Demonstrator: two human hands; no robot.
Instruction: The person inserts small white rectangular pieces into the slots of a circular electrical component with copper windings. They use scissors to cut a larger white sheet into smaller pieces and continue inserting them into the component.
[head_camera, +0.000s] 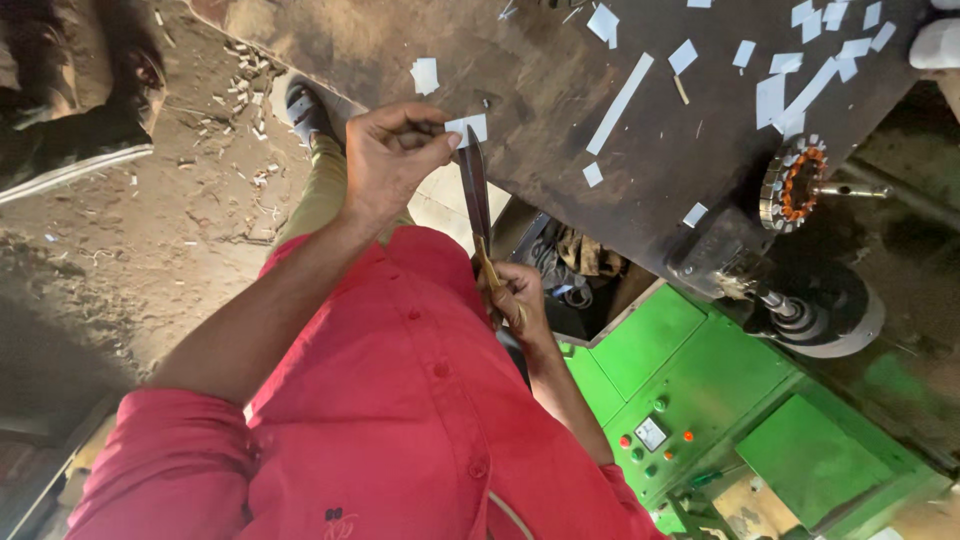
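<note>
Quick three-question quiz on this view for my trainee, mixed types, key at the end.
1. True or false: the left hand pinches a small white paper piece.
2. What does the right hand hold? A) scissors B) hammer C) brush
3. Which machine part with copper windings sits at the dark table's edge?

Key
1. True.
2. A, the scissors, blades pointing up to the paper piece.
3. The round stator, on a shaft, near scattered white paper strips.
</note>
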